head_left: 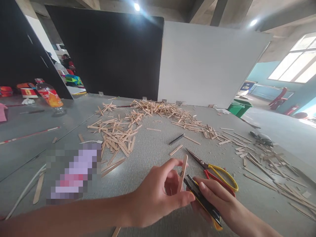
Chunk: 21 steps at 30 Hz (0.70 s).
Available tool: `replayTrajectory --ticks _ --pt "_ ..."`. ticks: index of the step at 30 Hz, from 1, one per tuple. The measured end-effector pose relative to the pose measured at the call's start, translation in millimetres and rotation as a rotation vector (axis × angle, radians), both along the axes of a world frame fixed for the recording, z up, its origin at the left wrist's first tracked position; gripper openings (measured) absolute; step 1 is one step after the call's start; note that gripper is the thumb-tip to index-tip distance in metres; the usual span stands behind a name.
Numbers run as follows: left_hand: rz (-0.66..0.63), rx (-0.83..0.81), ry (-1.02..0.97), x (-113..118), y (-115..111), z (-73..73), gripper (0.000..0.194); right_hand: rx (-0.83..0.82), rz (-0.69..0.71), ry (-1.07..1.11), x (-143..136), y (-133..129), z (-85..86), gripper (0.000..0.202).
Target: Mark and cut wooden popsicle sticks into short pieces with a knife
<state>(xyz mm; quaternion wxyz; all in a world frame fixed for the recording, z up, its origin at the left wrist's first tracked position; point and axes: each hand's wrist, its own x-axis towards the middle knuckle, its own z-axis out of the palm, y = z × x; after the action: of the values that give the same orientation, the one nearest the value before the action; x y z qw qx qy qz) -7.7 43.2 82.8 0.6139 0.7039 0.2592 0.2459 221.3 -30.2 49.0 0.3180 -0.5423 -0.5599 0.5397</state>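
My left hand (163,191) pinches a wooden craft stick (183,169) between thumb and fingers, holding it nearly upright. A small dark mark shows on the stick's face. In my right hand (217,197) is what looks like a black and yellow stapler (206,204), its front end close beside the stick; whether they touch, I cannot tell. Scissors (212,169) with yellow and red handles lie on the table just beyond my right hand. A dark pen (177,139) and a loose craft stick (176,150) rest ahead of my hands.
Piles of craft sticks (118,138) spread across the grey table (153,144), with more sticks and scraps (269,171) at right. A pixelated purple object (76,171) and a white cable (26,187) lie left. Farther back stand a drink bottle (49,93) and upright black (111,52) and white panels (204,62).
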Motion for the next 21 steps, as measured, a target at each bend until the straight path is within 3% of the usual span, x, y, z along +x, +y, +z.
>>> replayTrajectory --ticks 7,12,18,21 --pt "0.035 0.017 0.062 0 -5 7.6 0.043 -0.104 0.134 0.162 -6 -1 5.8 0.055" --pt "0.033 0.123 0.176 -3 -11 19.4 0.031 -0.125 0.211 0.170 -7 -2 11.6 0.057" --pt "0.007 0.252 0.207 -3 -16 27.0 0.018 -0.071 0.203 0.194 -2 -6 0.8 0.055" --pt "-0.028 0.274 0.176 -3 -20 25.8 0.015 -0.052 0.241 0.181 -1 -6 5.8 0.055"
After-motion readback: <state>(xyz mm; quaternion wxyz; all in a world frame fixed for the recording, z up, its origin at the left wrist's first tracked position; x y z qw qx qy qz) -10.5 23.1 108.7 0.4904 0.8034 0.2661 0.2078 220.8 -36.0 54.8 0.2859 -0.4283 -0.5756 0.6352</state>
